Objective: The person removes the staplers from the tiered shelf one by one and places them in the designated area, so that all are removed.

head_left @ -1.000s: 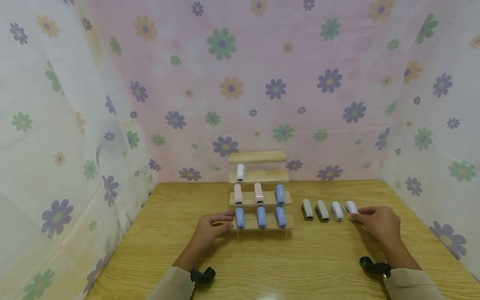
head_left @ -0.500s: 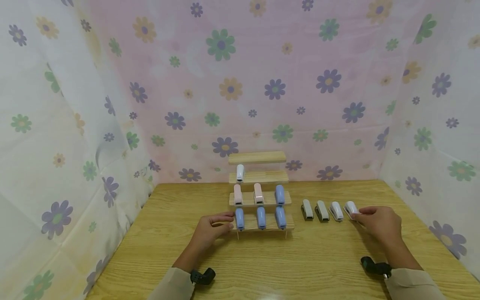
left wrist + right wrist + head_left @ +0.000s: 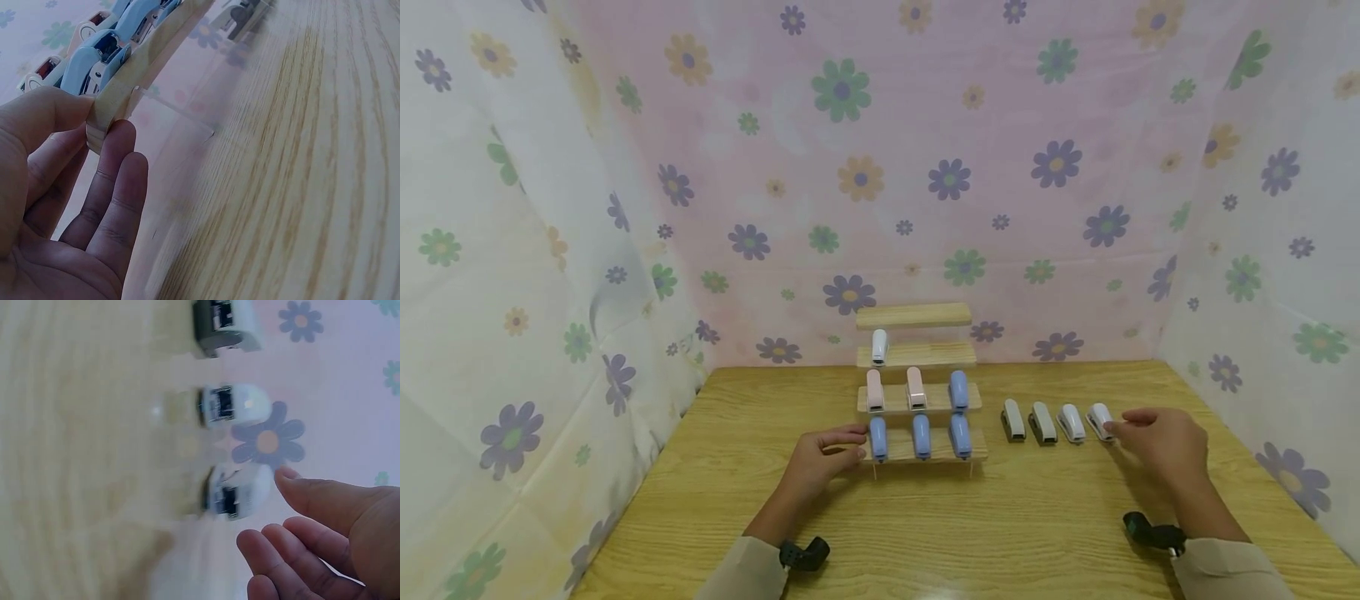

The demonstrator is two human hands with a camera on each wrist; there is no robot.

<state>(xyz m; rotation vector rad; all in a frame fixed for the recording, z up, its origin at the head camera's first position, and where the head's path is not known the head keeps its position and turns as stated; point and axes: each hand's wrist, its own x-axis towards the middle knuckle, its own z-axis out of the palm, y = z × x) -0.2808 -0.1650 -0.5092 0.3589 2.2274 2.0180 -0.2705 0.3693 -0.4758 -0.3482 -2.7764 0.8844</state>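
Note:
A tiered wooden display rack (image 3: 920, 354) holds blue, pink and white mini staplers. My left hand (image 3: 829, 452) pinches the left end of its lowest board (image 3: 107, 112), thumb above and fingers beneath. Next to those fingertips stands a blue stapler (image 3: 878, 438). On the table my right hand (image 3: 1167, 443) is beside the rightmost white stapler (image 3: 1101, 422). In the right wrist view its thumb is close to that stapler (image 3: 247, 490), and the other fingers are loosely bent, gripping nothing. Whether the thumb touches it I cannot tell.
Left of the rightmost stapler stand another white stapler (image 3: 1071, 423) and two grey staplers (image 3: 1042, 423) in a row. A flowered cloth (image 3: 910, 167) hangs behind and on both sides of the wooden table (image 3: 1000, 525).
My right hand has shifted slightly to the right, its fingers spreading apart by the rightmost white stapler. My left hand stays on the rack.

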